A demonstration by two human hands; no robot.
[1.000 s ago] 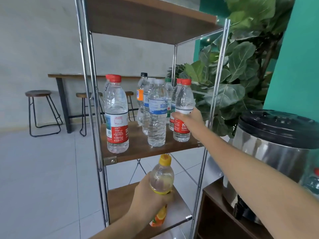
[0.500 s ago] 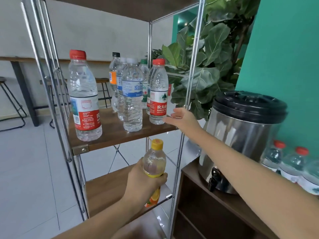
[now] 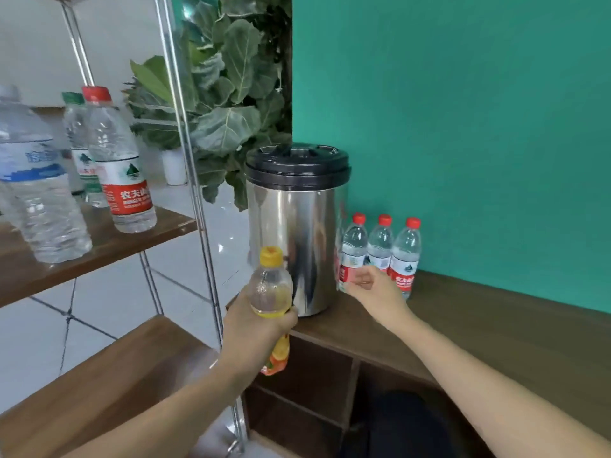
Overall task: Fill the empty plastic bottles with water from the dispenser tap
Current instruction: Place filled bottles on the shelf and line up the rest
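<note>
Fingers of my left hand point(image 3: 256, 325) curl round the middle of a yellow-capped bottle point(image 3: 271, 292), which I hold upright, its orange fruit label showing below my palm. It looks clear and nearly empty above the grip. My right hand point(image 3: 372, 287) reaches forward over the wooden desk point(image 3: 496, 332); its fingers point(image 3: 355, 280) are loosely bent and hold nothing that I can see, though motion blur leaves me unsure whether the tips touch the nearest bottle.

Just beyond my left fingers, partly behind the bottle I hold, stands the steel dispenser point(image 3: 297, 239) with its black lid point(image 3: 297, 165), set on the desk's near left corner. I cannot make out its tap from here; the bottle and my hand cover that part. Right of the dispenser and just past my right fingers, three red-capped bottles point(image 3: 380, 249) stand in a row against the teal wall point(image 3: 463, 110).

To the left of my left hand runs the metal shelf rack point(image 3: 195, 180). Its wooden shelf point(image 3: 99, 246) carries a red-labelled bottle point(image 3: 119, 166), a blue-labelled bottle point(image 3: 36, 193) and a green-capped bottle point(image 3: 77, 140) behind them. Farthest back, beyond the rack, is a leafy plant point(image 3: 231, 94).
</note>
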